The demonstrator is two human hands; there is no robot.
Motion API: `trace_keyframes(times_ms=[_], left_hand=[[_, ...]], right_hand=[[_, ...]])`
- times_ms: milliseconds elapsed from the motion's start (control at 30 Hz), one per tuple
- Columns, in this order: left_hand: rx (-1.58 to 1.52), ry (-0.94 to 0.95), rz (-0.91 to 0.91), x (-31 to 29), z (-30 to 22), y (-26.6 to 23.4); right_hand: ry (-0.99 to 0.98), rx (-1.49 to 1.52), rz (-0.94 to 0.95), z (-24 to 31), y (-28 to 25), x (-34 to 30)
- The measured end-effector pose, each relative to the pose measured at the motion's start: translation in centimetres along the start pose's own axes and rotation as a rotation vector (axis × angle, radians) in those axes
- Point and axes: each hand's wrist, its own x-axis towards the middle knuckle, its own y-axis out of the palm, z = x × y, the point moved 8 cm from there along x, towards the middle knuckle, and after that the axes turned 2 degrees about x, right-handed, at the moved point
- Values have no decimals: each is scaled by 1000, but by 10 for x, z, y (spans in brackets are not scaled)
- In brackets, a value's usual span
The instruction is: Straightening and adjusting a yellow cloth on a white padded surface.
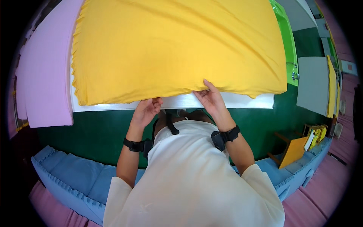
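right hand (212,101) pinches the yellow cloth (170,49) at its near edge, thumb on top; left hand (146,112), fingers curled, meets that edge farther left, grip unclear.

The head view looked from the left one of two fisheye cameras worn side by side on the person's head. It faced steeply downward, upright and unmirrored. The white shirt (185,170) lay nearest the lens and filled the lower middle, while the left hand (148,112) and right hand (211,100) showed farther off, near mid-frame. Beyond them, the yellow cloth (177,49) spread to the top edge. The wide lens bowed the long blue seat (73,172) into a curve near the dark rim.
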Motion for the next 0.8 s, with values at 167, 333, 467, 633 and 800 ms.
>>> trace_keyframes(times_ms=[167, 333, 467, 633, 800], left_hand=[[-52, -25, -157, 11, -2, -12], [-88, 18, -36, 9, 3, -22], [12, 13, -87, 7, -1, -20], [249, 28, -223, -11, -12, -3], [281, 73, -191, -21, -5, -13]], right_hand=[[-7, -1, 54, 1, 6, -2], [8, -13, 48, -1, 5, -1], [3, -19, 53, 1, 7, 0], [-3, -17, 75, 2, 10, 0], [-6, -12, 94, 2, 13, -2]])
